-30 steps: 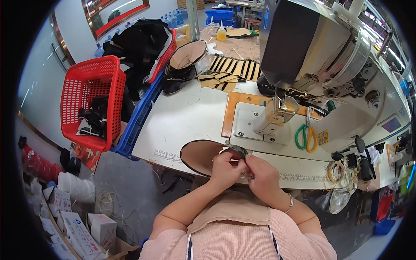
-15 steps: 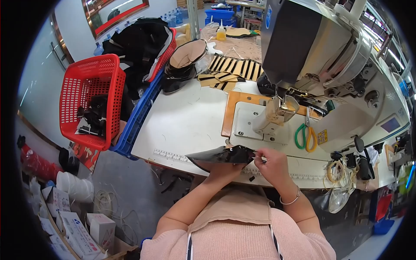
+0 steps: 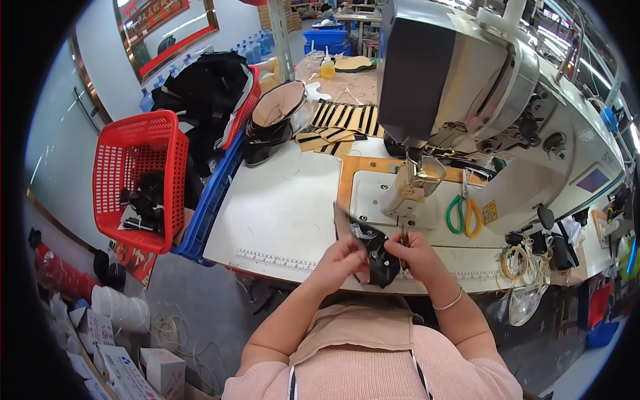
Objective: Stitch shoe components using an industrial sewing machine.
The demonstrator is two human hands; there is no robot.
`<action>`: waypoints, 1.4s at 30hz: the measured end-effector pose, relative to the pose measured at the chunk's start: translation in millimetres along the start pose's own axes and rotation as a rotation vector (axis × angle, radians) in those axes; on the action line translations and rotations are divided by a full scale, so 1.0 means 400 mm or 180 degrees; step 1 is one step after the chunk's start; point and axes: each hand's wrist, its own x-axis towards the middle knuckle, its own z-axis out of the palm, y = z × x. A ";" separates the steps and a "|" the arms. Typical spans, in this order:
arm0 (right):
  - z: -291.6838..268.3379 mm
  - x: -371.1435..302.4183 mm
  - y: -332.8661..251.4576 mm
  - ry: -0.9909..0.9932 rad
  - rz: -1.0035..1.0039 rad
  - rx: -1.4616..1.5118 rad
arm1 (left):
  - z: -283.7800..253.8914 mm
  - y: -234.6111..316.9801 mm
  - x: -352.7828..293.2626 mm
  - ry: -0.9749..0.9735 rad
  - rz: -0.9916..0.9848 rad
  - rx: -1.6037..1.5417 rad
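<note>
Pink ribbed knit top (image 3: 367,373), tan apron (image 3: 357,328), dark-and-white straps (image 3: 421,376), right-wrist bangle (image 3: 451,304), probably silver

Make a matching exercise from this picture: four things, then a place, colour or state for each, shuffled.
1. Black glossy piece
2. Scissors
3. Front red basket
4. Small bottle

A. Left of the white tabletop
B. Yellowish, with a pointed tip
C. Between the left hand and the right hand
D. Green and yellow handles

Pairs: 1-C, 2-D, 3-A, 4-B

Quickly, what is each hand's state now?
Left hand: closed, holding the shiny black piece.
Right hand: closed at the piece's right edge; what it grips cannot be told.
</note>
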 end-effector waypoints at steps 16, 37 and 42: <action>0.138 0.003 0.025 0.0548 -0.0559 0.2145 | 0.049 -0.039 -0.013 0.1012 0.0300 -0.0074; 0.125 -0.030 0.017 -0.0109 -0.0715 -0.0464 | 0.038 0.014 -0.023 0.1526 0.0463 -0.1055; 0.112 -0.046 -0.005 -0.0401 -0.0239 0.0178 | 0.010 0.018 -0.028 0.0884 -0.0191 -0.1796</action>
